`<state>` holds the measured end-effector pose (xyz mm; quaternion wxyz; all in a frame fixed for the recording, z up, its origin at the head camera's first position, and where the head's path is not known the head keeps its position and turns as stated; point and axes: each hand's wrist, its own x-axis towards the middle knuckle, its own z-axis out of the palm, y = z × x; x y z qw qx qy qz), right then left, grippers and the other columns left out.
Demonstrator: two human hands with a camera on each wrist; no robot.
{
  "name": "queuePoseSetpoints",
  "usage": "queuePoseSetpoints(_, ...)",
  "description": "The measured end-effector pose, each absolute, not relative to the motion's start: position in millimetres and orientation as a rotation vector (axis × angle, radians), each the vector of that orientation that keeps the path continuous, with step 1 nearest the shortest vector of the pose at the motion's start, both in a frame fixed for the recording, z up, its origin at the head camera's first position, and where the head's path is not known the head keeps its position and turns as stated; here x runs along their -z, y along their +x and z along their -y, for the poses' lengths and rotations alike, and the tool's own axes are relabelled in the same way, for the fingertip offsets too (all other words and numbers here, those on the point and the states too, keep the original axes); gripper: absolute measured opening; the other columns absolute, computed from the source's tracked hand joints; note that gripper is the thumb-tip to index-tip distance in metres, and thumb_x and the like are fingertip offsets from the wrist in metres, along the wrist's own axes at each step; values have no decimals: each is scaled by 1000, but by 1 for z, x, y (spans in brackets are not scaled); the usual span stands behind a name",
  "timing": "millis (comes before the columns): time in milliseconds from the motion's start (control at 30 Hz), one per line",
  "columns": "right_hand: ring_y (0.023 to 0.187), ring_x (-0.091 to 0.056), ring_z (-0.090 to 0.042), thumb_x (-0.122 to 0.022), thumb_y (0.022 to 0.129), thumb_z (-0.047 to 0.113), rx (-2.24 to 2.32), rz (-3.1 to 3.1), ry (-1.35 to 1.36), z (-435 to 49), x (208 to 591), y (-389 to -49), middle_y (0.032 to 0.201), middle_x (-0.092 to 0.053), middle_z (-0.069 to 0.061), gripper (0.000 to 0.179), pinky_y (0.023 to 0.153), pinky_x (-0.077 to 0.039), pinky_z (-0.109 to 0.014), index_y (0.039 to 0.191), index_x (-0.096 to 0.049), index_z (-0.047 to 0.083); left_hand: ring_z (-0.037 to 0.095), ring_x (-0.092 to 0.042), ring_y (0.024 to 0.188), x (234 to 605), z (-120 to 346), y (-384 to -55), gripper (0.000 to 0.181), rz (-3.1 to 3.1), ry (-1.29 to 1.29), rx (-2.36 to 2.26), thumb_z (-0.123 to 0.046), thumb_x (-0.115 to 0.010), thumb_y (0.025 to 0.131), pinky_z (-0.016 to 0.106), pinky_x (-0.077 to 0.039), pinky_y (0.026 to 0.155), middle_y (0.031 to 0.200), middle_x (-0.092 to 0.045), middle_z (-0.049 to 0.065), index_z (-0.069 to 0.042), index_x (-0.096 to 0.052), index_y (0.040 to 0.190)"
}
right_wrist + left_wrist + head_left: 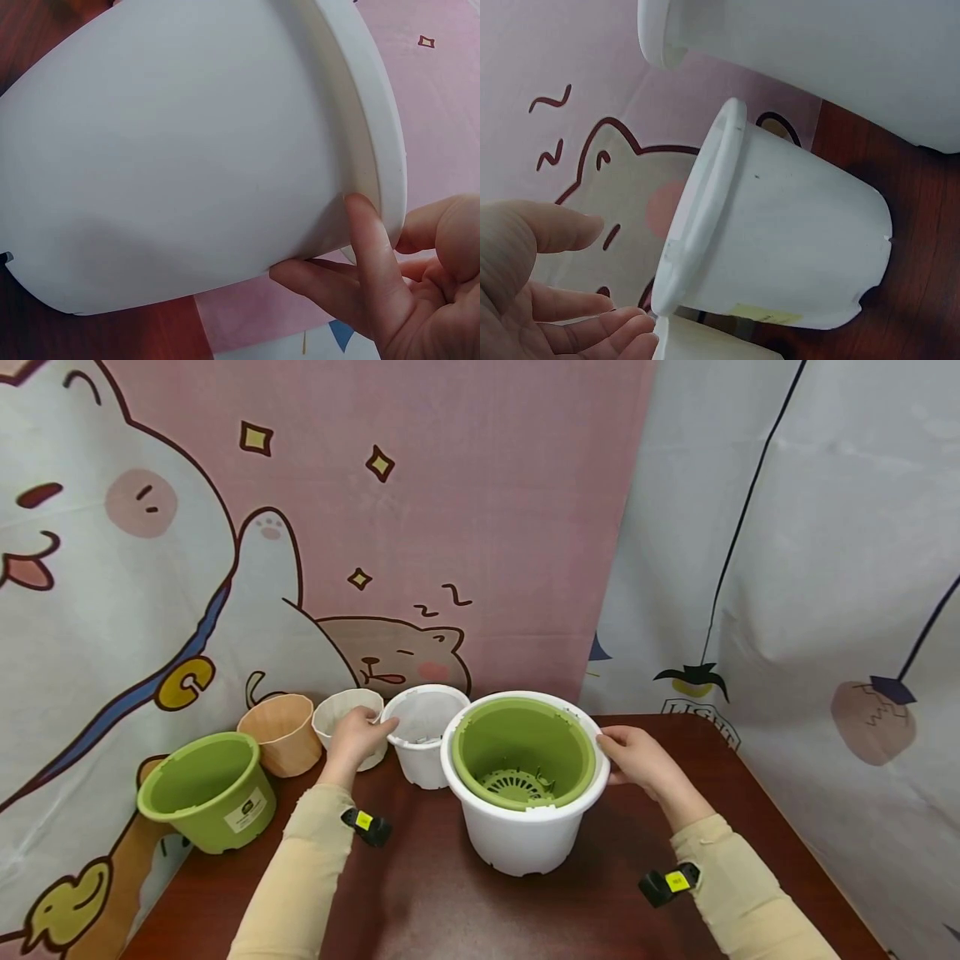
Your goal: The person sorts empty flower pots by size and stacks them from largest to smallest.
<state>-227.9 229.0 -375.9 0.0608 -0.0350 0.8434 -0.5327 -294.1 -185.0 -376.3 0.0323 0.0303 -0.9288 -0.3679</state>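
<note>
A large white flowerpot (517, 843) stands on the table with a green pot (525, 735) nested inside it. My right hand (641, 760) pinches its right rim, fingers (371, 247) under the lip. To the left, my left hand (356, 743) is beside a smaller white flowerpot (427, 764). In the left wrist view, thumb and fingers (570, 229) are spread near that pot's rim (705, 202), holding nothing; whether the fingertips touch it I cannot tell. Partly behind this hand is a small cream pot (337, 706).
Farther left stand a peach-coloured pot (288, 747) and a green pot with a white label (217, 827). The dark red table (442, 893) meets a cartoon-printed cloth (517, 527) at the back and a light grey cloth (810, 610) at the right.
</note>
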Motion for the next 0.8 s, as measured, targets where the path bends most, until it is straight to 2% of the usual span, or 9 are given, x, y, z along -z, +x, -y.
queuePoseSetpoints(200,79,-65,-18,-46,105,16,1599,-2567,-102,-229,376,-228,106,-61,-22,42,66,-60,-33,134,-48,-14,32,-68,81,382,190,-298,63,2871,105,1154,-36,-64,93,41,-55,73,127,-57,30,12,-52,132)
queuePoseSetpoints(367,79,-65,-18,-47,105,17,1590,-2570,-97,-228,374,-226,107,-60,-22,43,66,-60,-33,135,-47,-14,32,-68,77,385,193,-302,61,2870,80,1160,-35,-65,92,38,-56,66,124,-58,31,13,-54,128)
queuePoseSetpoints(500,79,-65,-18,-46,105,16,1601,-2561,-98,-228,374,-227,108,-60,-22,42,67,-60,-33,135,-47,-14,30,-66,73,386,194,-303,56,2864,31,1162,-34,-67,90,35,-56,60,108,-63,28,14,-58,118)
queuePoseSetpoints(600,79,-64,-17,-46,105,16,1609,-2555,-98,-228,374,-227,108,-60,-23,42,67,-60,-33,135,-47,-14,27,-64,70,387,194,-305,47,2873,23,1162,-31,-67,90,33,-56,59,92,-63,21,12,-60,110)
queuePoseSetpoints(800,79,-65,-17,-46,105,15,1610,-2551,-91,-228,374,-227,108,-59,-24,42,67,-60,-33,135,-46,-15,24,-64,69,393,195,-310,37,2894,7,1178,-27,-66,93,34,-57,58,79,-60,12,8,-62,102)
